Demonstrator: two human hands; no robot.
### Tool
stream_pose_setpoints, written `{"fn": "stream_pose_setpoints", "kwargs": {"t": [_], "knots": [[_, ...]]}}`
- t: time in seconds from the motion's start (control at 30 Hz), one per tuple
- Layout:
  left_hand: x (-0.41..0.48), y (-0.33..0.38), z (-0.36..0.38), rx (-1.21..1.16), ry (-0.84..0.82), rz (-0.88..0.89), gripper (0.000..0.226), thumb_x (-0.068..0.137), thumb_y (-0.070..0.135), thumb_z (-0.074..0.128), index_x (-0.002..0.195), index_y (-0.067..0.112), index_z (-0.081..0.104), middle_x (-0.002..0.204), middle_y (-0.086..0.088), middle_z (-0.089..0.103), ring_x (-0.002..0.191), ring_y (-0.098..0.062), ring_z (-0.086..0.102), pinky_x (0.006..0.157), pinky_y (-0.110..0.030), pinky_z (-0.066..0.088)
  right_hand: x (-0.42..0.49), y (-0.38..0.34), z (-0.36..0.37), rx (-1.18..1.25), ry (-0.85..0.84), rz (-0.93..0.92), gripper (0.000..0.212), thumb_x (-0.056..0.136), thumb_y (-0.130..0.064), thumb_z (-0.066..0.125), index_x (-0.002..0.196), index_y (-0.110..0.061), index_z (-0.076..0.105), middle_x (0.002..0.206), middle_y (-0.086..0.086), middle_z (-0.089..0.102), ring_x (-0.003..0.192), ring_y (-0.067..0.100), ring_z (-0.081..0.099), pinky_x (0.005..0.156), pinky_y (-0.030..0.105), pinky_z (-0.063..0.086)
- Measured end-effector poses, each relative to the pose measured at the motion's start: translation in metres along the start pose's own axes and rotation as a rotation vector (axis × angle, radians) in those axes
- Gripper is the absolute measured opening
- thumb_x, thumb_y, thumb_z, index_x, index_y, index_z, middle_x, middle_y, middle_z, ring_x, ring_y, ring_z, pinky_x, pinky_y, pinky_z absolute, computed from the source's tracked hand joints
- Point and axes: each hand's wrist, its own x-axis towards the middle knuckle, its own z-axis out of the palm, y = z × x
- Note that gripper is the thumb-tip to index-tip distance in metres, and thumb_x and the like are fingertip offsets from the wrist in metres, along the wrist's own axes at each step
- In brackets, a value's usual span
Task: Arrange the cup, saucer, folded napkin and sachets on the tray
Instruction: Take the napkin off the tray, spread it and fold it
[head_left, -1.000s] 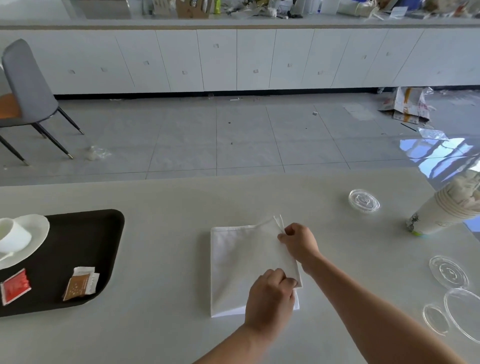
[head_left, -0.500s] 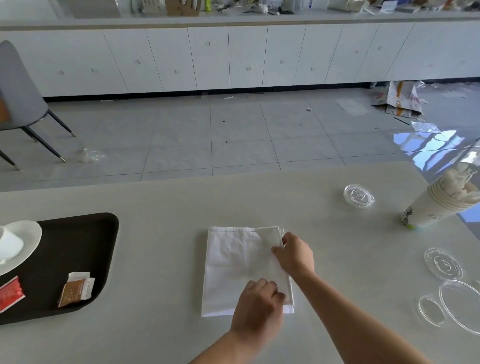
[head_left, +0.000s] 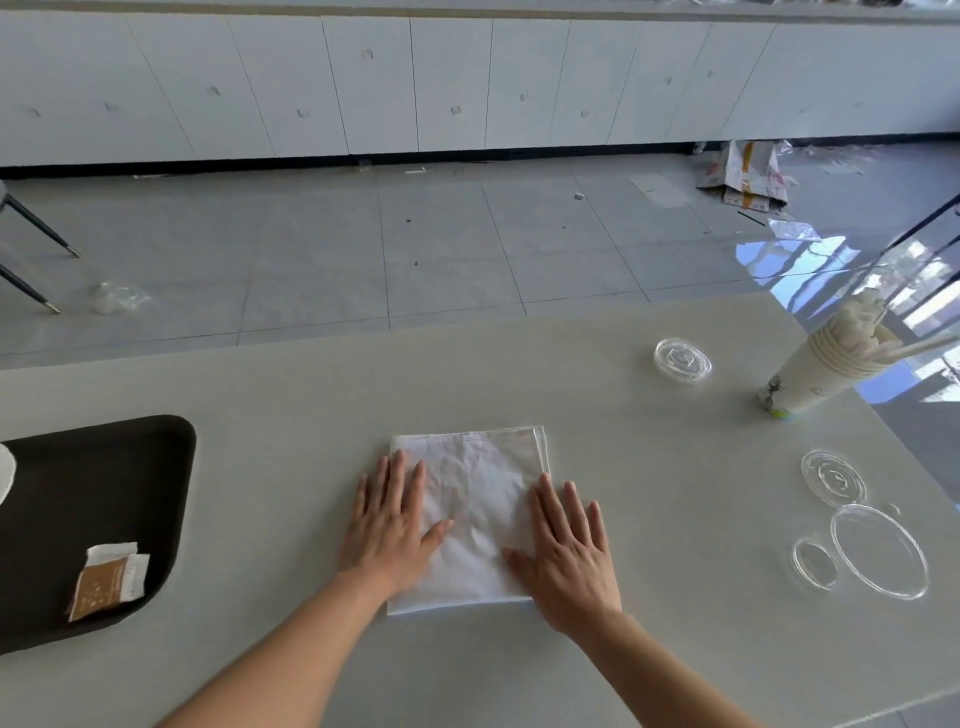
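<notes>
A white napkin (head_left: 475, 499), folded into a rectangle, lies flat on the pale table in front of me. My left hand (head_left: 392, 525) rests palm down on its left side, fingers spread. My right hand (head_left: 569, 551) lies flat on its right side, fingers spread too. At the far left sits a dark tray (head_left: 104, 483) with a brown and white sachet (head_left: 106, 579) on it. Only a sliver of the white saucer (head_left: 5, 473) shows at the frame's left edge. The cup and the red sachet are out of view.
Right of the napkin lie clear plastic lids: one small lid (head_left: 682, 360) at the back, a lid (head_left: 832, 477), a large lid (head_left: 879, 550) and a tiny lid (head_left: 814, 564) nearer. A stack of paper cups (head_left: 821, 369) stands at the right edge. The table's far edge borders tiled floor.
Both hands let go of the napkin's right corner and edge and now press flat on it, the left hand having moved to the left side. The view shifted right, hiding cup and red sachet.
</notes>
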Motion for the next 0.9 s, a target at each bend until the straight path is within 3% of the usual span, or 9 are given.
{"fn": "stream_pose_setpoints", "kwargs": {"t": [0.1,0.2,0.27,0.33,0.43,0.57,0.67,0.77,0.9], "knots": [[-0.002,0.0,0.008,-0.014,0.004,-0.022,0.097,0.07,0.077,-0.023,0.148,0.02,-0.017,0.155,-0.006,-0.028,0.148,-0.029,-0.015,0.12,-0.048,-0.007,-0.004,0.001,0.0,0.016,0.023,0.009,0.087,0.09,-0.076,0.003,0.159,-0.022,-0.001,0.162,-0.009,-0.025,0.151,0.023,-0.023,0.121,0.046,-0.011],[-0.009,0.003,-0.005,-0.075,-0.014,-0.012,0.094,0.075,0.077,-0.014,0.151,0.022,-0.014,0.16,-0.007,-0.02,0.149,-0.031,-0.01,0.121,-0.049,0.001,-0.014,0.001,-0.005,0.073,0.105,-0.014,0.08,0.094,-0.073,0.015,0.159,-0.025,0.01,0.167,-0.006,-0.01,0.153,0.023,-0.011,0.122,0.044,-0.003],[-0.023,-0.001,-0.013,-0.179,0.082,0.059,0.084,0.087,0.071,0.017,0.155,0.021,0.011,0.163,-0.01,0.004,0.149,-0.034,0.007,0.12,-0.05,0.016,-0.028,0.006,-0.006,0.129,0.205,-0.08,0.071,0.097,-0.067,0.033,0.154,-0.026,0.03,0.167,-0.005,0.013,0.154,0.023,0.008,0.122,0.044,0.009],[-0.045,-0.012,-0.014,-0.252,0.198,0.203,0.066,0.088,0.055,0.047,0.144,0.021,0.039,0.151,-0.011,0.034,0.139,-0.034,0.033,0.112,-0.046,0.031,-0.042,0.013,-0.007,0.137,0.256,-0.172,0.063,0.096,-0.062,0.045,0.147,-0.024,0.044,0.161,-0.005,0.031,0.15,0.023,0.025,0.119,0.043,0.023],[-0.077,-0.028,-0.011,-0.236,0.248,0.38,0.041,0.077,0.041,0.062,0.116,0.029,0.057,0.12,-0.002,0.049,0.112,-0.027,0.051,0.095,-0.033,0.038,-0.054,0.026,-0.01,0.115,0.274,-0.272,0.048,0.093,-0.055,0.058,0.131,-0.024,0.06,0.146,-0.006,0.052,0.136,0.023,0.045,0.105,0.041,0.044],[-0.095,-0.036,-0.013,-0.15,0.223,0.537,0.024,0.074,0.038,0.067,0.096,0.027,0.064,0.097,0.003,0.057,0.089,-0.019,0.056,0.08,-0.03,0.041,-0.056,0.034,-0.018,0.116,0.253,-0.354,0.028,0.09,-0.041,0.068,0.114,-0.027,0.068,0.129,-0.008,0.063,0.118,0.022,0.059,0.089,0.038,0.053],[-0.097,-0.035,-0.016,-0.051,0.325,0.576,0.004,0.08,0.017,0.067,0.083,0.021,0.065,0.082,0.0,0.06,0.075,-0.022,0.057,0.068,-0.032,0.049,-0.052,0.033,-0.022,0.105,0.264,-0.377,0.023,0.088,-0.035,0.072,0.11,-0.027,0.071,0.122,-0.007,0.067,0.107,0.023,0.064,0.082,0.036,0.055],[-0.1,-0.028,-0.019,0.03,0.371,0.564,0.018,0.071,0.002,0.074,0.068,0.016,0.064,0.068,-0.002,0.059,0.061,-0.023,0.057,0.055,-0.033,0.05,-0.051,0.033,-0.024,0.085,0.314,-0.396,0.02,0.089,-0.031,0.073,0.108,-0.025,0.073,0.116,-0.006,0.069,0.098,0.023,0.066,0.076,0.035,0.055],[-0.098,-0.024,-0.03,0.063,0.342,0.533,0.026,0.053,0.0,0.078,0.058,0.017,0.059,0.059,-0.001,0.057,0.053,-0.023,0.056,0.049,-0.031,0.048,-0.052,0.03,-0.024,0.089,0.362,-0.409,0.012,0.091,-0.024,0.071,0.103,-0.023,0.073,0.112,-0.007,0.07,0.094,0.024,0.065,0.073,0.035,0.055]]}}
